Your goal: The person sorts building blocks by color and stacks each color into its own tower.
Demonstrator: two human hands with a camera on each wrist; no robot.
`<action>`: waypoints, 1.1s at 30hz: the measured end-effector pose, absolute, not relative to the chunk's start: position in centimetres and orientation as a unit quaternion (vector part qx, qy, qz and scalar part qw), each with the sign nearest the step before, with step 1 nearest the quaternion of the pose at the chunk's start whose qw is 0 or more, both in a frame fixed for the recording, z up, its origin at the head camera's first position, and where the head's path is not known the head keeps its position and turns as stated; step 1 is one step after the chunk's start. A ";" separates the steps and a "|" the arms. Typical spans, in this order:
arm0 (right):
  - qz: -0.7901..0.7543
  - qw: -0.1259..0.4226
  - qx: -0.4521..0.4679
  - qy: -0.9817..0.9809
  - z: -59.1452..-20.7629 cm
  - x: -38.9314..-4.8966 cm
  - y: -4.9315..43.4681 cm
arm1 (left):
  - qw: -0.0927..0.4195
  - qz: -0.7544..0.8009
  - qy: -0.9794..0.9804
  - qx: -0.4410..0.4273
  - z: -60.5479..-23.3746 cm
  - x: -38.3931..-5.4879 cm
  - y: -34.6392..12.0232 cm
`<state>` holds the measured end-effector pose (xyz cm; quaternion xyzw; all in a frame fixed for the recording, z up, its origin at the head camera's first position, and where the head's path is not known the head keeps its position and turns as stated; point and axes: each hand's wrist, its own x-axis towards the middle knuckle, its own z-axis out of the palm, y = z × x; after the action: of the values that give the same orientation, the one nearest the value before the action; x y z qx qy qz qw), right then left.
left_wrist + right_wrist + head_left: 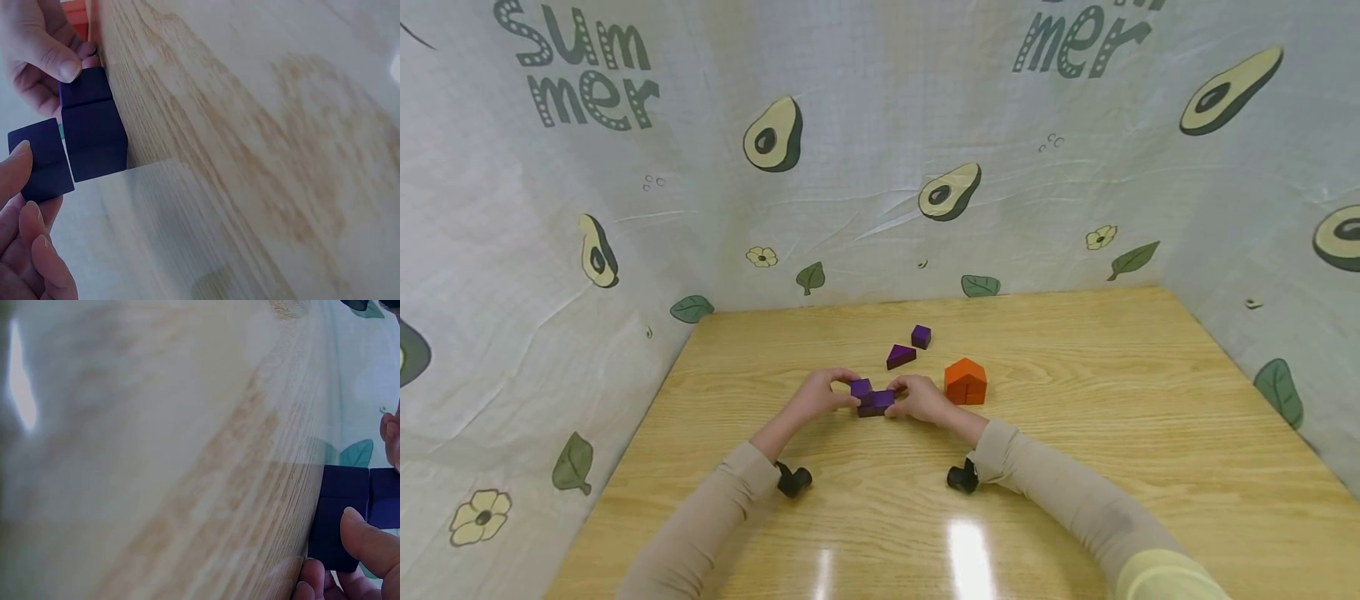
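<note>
Curtain (865, 92), 11 o'clock: lettering (601, 98) "Sum/mer", two lines
Curtain, 1 o'clock: second lettering (1078, 40) "mer", line above cut off

The person wears long, plain beige sleeves: the left sleeve (696, 529) and the right sleeve (1063, 487) are of the same soft-looking cloth, gathered into small creases along the forearms. Each ends at the wrist in a matching beige cuff, the left cuff (751, 467) and the right cuff (994, 450) both fairly loose. At the end farthest from the back edge of the counter (1075, 358), the right sleeve meets a pale yellow garment (1168, 577) with a curved, banded hem. A small black camera sits by each cuff, the left camera (795, 482) and the right camera (961, 478) both stubby and rounded, on black mounts. The left hand (818, 396) and right hand (922, 398) are bare, with short, rounded fingernails (70, 70).
</note>
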<state>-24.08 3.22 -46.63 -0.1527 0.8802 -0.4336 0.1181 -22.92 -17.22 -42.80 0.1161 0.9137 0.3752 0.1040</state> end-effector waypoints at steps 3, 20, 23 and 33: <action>-0.436 0.117 -0.151 0.880 -46.6 -24.1 3.2 | 0.106 0.376 0.913 0.117 -43.1 -23.0 -17.3; -0.430 0.118 -0.148 0.883 -46.6 -24.0 3.2 | 0.110 0.377 0.910 0.131 -43.3 -23.2 -17.3; -0.429 0.118 -0.151 0.883 -46.6 -24.0 3.2 | 0.112 0.380 0.909 0.131 -43.5 -23.2 -17.2; -0.429 0.121 -0.149 0.883 -46.5 -24.0 3.2 | 0.101 0.383 0.905 0.157 -44.7 -23.2 -17.4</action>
<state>-23.97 3.20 -46.47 -0.1487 0.8827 -0.4291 0.1206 -23.22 -17.43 -44.71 0.1569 0.9046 0.3833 0.1008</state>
